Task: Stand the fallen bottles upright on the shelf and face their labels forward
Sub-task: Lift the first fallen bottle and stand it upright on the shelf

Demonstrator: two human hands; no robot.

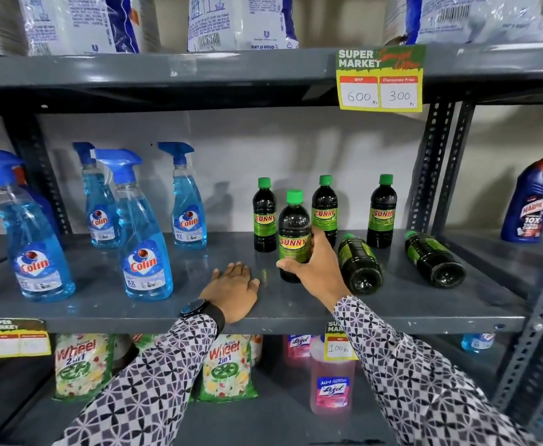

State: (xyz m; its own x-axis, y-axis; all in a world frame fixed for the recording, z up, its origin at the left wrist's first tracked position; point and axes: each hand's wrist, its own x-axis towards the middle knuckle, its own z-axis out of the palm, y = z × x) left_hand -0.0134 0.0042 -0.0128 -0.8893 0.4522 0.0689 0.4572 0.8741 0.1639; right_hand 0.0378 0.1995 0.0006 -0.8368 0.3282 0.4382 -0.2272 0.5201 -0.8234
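Note:
On the grey middle shelf (pixel 167 313) stand dark Sunny bottles with green caps. My right hand (pixel 318 268) is wrapped around the nearest upright one (pixel 293 230), its label facing forward. Three more stand behind it: one at the left (pixel 264 217), one half hidden behind the held bottle (pixel 325 207), one at the right (pixel 382 212). Two bottles lie on their sides with bases toward me: one just right of my right hand (pixel 360 265), another further right (pixel 434 260). My left hand (pixel 233 291) rests flat on the shelf, palm down, holding nothing.
Blue Colin spray bottles (pixel 144 239) stand on the left half of the shelf. A Harpic bottle (pixel 530 204) stands on the neighbouring rack to the right. A price tag (pixel 380 78) hangs from the shelf above. Detergent bags (pixel 225 365) and pink Lizol bottles (pixel 331 381) fill the shelf below.

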